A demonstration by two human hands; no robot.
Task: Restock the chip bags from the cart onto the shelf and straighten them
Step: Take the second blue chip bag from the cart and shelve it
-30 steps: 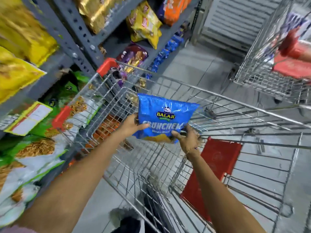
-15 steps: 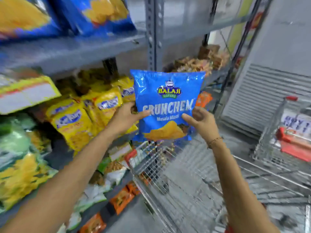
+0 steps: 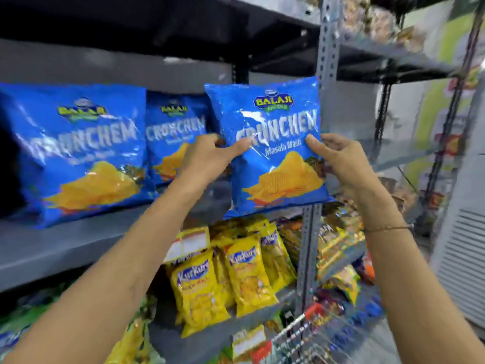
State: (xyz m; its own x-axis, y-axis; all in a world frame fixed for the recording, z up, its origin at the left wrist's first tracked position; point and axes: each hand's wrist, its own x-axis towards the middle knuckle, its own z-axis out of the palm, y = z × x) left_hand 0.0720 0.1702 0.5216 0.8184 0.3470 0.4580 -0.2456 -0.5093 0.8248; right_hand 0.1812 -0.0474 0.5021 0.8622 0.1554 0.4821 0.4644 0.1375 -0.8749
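I hold a blue Crunchem chip bag (image 3: pixel 273 143) upright in front of the grey upper shelf (image 3: pixel 78 240), near the shelf's right upright post. My left hand (image 3: pixel 207 158) grips its left edge and my right hand (image 3: pixel 338 158) grips its right edge. Two more blue Crunchem bags stand on that shelf to the left: a large near one (image 3: pixel 76 153) and one further back (image 3: pixel 175 130), partly hidden by my left hand. A corner of the wire cart (image 3: pixel 301 334) with a red bumper shows at the bottom.
Yellow Kurkure bags (image 3: pixel 223 279) fill the shelf below. A perforated grey upright post (image 3: pixel 322 61) stands just right of the held bag. More snack packets (image 3: pixel 338 248) sit on the neighbouring rack to the right. A white slatted panel (image 3: pixel 462 258) is at far right.
Both hands have lifted the blue bag from over the cart up to the upper shelf, beside the other blue bags. My view has swung upward from the cart to the shelves.
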